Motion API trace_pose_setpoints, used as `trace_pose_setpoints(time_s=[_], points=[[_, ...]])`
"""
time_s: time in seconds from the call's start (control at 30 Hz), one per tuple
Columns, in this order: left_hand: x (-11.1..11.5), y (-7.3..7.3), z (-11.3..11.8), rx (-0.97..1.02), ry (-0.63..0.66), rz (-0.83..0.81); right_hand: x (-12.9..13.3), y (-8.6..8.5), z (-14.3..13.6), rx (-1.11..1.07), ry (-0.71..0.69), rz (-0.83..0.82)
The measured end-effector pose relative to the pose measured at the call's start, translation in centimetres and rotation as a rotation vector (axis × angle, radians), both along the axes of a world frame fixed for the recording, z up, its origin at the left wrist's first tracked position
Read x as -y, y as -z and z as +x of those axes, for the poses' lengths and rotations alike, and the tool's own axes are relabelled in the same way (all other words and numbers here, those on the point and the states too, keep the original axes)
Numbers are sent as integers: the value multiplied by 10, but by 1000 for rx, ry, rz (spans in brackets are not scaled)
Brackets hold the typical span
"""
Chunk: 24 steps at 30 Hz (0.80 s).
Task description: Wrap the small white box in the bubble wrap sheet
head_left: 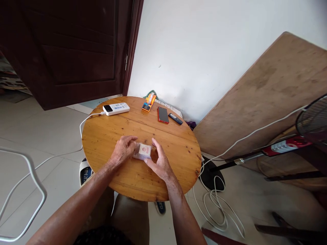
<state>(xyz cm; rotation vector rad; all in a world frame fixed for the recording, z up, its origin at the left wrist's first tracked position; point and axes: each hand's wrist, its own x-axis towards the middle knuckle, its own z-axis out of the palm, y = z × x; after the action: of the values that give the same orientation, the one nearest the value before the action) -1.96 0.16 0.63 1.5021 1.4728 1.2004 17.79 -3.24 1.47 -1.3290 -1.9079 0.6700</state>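
A small white box with a red print (145,149), wrapped in clear, wrinkled plastic, lies on the round wooden table (107,136) near its middle. My left hand (124,148) is at the left end of the box, its thumb and bent fingers closed on the plastic wrap there. On the other side, my right hand (161,164) is open, thumb and forefinger spread apart around the box's right end. The right thumb tip lies at the near edge of the box; whether it presses on it I cannot tell.
Along the table's far side are a white power bank (117,108) with a plugged-in cable, an orange tape dispenser (149,102), a red-edged phone (162,115) and a dark small handset (175,118). A fan (313,119) stands right, with looped white cable (217,217) on the floor.
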Motion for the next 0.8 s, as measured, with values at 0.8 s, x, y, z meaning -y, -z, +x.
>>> trace_pose_setpoints(time_s=[0.8], points=[[3, 0, 1, 209, 173, -43, 0, -5, -1, -74, -6, -54]])
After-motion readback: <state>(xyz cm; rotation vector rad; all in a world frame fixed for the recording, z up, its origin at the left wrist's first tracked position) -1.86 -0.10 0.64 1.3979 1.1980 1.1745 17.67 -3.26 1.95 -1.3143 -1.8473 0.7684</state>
